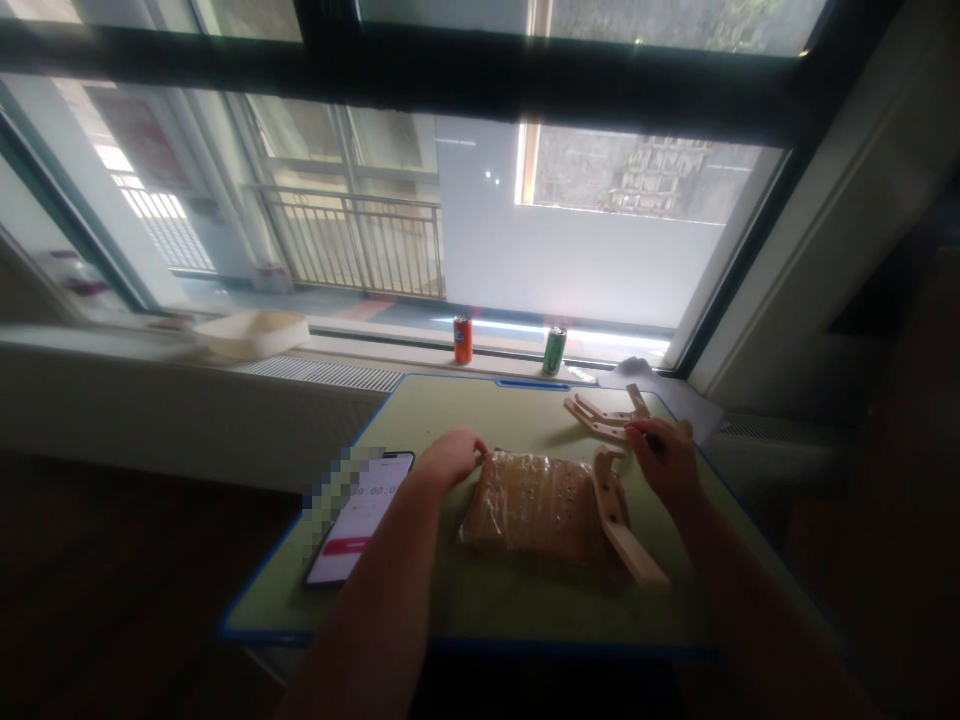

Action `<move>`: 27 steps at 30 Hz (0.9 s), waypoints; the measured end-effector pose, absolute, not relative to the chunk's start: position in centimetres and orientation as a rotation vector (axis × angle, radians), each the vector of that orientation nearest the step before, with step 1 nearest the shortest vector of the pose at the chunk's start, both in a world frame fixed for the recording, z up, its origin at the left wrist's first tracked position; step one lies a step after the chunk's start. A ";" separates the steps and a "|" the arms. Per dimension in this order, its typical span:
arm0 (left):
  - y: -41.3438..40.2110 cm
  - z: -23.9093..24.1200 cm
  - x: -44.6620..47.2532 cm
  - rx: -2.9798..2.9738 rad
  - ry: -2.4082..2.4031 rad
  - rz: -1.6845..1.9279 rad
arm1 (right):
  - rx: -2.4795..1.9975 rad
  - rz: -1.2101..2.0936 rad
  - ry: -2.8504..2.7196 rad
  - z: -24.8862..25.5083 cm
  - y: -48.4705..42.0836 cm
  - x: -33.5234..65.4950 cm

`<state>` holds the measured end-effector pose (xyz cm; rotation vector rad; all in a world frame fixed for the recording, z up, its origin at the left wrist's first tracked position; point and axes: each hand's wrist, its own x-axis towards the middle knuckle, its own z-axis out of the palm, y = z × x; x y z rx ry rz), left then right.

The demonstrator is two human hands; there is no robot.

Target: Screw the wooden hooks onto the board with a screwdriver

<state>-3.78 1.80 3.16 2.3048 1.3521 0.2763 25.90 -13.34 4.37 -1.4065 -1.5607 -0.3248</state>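
Pale wood is forming a jointed frame (600, 418) over the far right of the surface (525, 612), its near end meeting the right hand (666, 462); whether that grip is closing on it, I cannot tell. A second wooden piece (616, 520) is lying across the right end of a plastic-wrapped package (521, 500). The left hand (451, 458) is reaching its far left corner, grip unclear. Beyond, two cans (463, 342) are standing.

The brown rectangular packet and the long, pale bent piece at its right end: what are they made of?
Brown packet: glossy, probably clear plastic film outside, given crinkled highlights; contents unclear. Pale bent piece: likely bare wood, judging by matte tan surface.
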 end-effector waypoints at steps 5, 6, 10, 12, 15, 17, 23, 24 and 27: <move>1.5 3.2 -4.1 2.323 1.296 0.225 | -1.424 -0.350 -1.593 3.9 -13.1 26.1; 1.5 3.0 -4.1 2.329 1.312 0.233 | -1.422 -0.355 -1.591 3.7 -13.0 26.2; 1.6 2.7 -4.0 2.357 1.367 0.268 | -1.425 -0.359 -1.582 3.4 -12.9 26.4; 1.5 2.8 -3.8 2.368 1.387 0.299 | -1.432 -0.362 -1.587 3.4 -12.8 26.3; 1.0 3.6 -3.5 2.387 1.426 0.432 | -1.448 -0.387 -1.588 3.5 -12.8 26.2; 0.3 4.6 -3.0 2.389 1.398 0.581 | -1.459 -0.426 -1.566 3.6 -12.9 26.0; -3.3 10.5 1.0 2.280 0.625 0.789 | -1.447 -0.473 -1.516 4.3 -13.1 25.8; -3.8 11.6 2.0 2.323 0.510 0.717 | -1.442 -0.460 -1.531 4.5 -13.2 25.8; -4.6 13.7 4.4 2.404 0.264 0.512 | -1.399 -0.386 -1.638 4.8 -13.5 25.6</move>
